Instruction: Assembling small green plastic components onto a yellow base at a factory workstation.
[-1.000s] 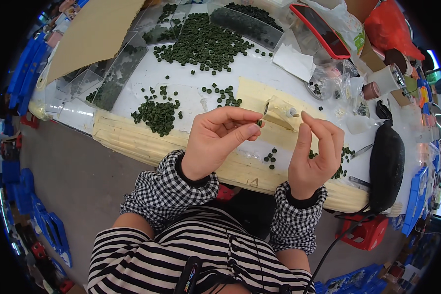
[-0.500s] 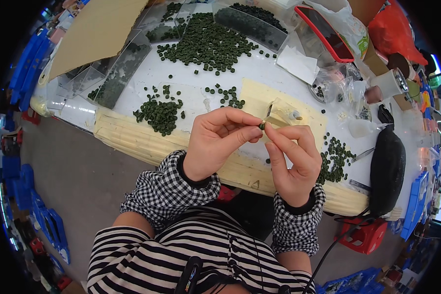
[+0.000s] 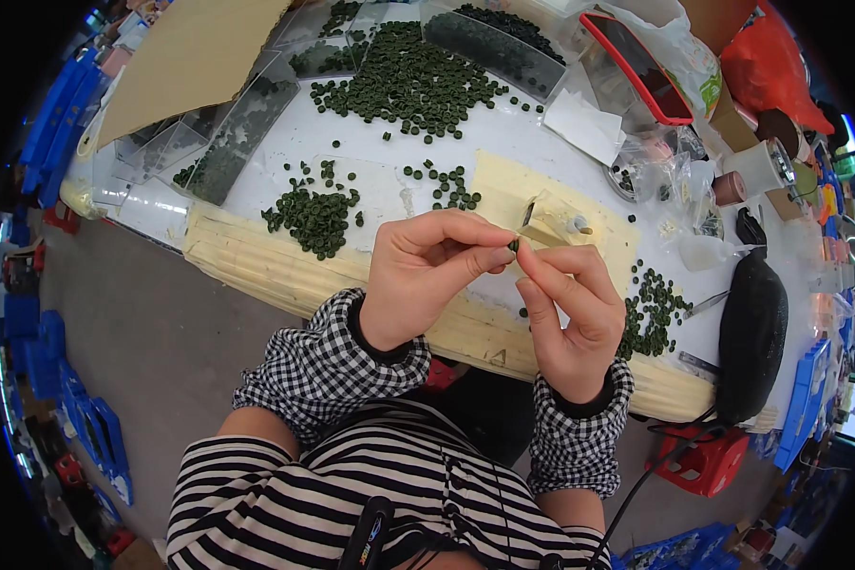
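Between my fingertips, above the table's front edge, is a small round dark green piece (image 3: 513, 245). My left hand (image 3: 427, 271) pinches it with thumb and forefinger. From the other side my right hand (image 3: 575, 304) touches it with its forefinger tip, the thumb held apart below. Whether the right hand grips the piece I cannot tell. Just beyond the hands stands a small cream-coloured block with a metal blade-like part (image 3: 553, 220) on a pale yellow sheet (image 3: 503, 176). Loose green pieces of the same kind lie in a pile (image 3: 313, 220) on the left and another pile (image 3: 651, 309) on the right.
A large heap of green pieces (image 3: 404, 81) spreads at the back among clear plastic trays (image 3: 489, 49). Cardboard (image 3: 190, 66) covers the back left. A red-framed phone (image 3: 636, 68) leans at the back right, and a black elongated pouch (image 3: 752, 328) lies at the right edge.
The hands keep nearly the same pose around the green piece, which appears slightly turned between the fingertips. The whole view has shifted a little.
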Demonstrator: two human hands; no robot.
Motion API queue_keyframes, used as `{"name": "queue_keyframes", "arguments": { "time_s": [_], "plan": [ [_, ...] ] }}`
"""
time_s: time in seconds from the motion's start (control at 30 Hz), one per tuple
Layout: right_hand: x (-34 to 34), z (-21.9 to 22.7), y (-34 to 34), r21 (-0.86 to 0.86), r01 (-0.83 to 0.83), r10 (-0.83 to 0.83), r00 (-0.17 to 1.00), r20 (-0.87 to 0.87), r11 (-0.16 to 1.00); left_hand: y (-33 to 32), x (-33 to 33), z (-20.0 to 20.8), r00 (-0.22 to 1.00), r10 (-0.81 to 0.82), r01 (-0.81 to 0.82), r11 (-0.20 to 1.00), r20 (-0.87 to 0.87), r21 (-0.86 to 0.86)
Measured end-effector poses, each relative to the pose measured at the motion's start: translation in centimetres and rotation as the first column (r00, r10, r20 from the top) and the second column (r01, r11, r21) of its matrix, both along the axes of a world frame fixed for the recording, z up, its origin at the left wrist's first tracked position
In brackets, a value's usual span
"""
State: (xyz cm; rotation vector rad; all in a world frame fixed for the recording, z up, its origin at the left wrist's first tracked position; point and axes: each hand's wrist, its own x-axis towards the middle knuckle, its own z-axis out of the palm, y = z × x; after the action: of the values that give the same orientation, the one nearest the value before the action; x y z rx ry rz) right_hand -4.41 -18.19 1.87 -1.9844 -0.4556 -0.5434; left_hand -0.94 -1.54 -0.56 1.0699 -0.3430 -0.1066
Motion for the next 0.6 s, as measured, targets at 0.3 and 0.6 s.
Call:
{"name": "queue_keyframes", "arguments": {
  "time_s": [0.3, 0.6],
  "plan": [
    [-0.22, 0.0, 0.04, 0.024, 0.003, -0.002, 1.0, -0.021, 1.0, 0.17, 0.01, 0.12, 0.999, -0.026, 0.026, 1.0, -0.04, -0.017],
    [-0.41, -0.02, 0.03, 0.033, 0.001, 0.001, 0.999, -0.05, 0.999, 0.23, 0.12, -0.1, 0.999, -0.043, 0.043, 0.999, 0.008, -0.026]
  ]
}}
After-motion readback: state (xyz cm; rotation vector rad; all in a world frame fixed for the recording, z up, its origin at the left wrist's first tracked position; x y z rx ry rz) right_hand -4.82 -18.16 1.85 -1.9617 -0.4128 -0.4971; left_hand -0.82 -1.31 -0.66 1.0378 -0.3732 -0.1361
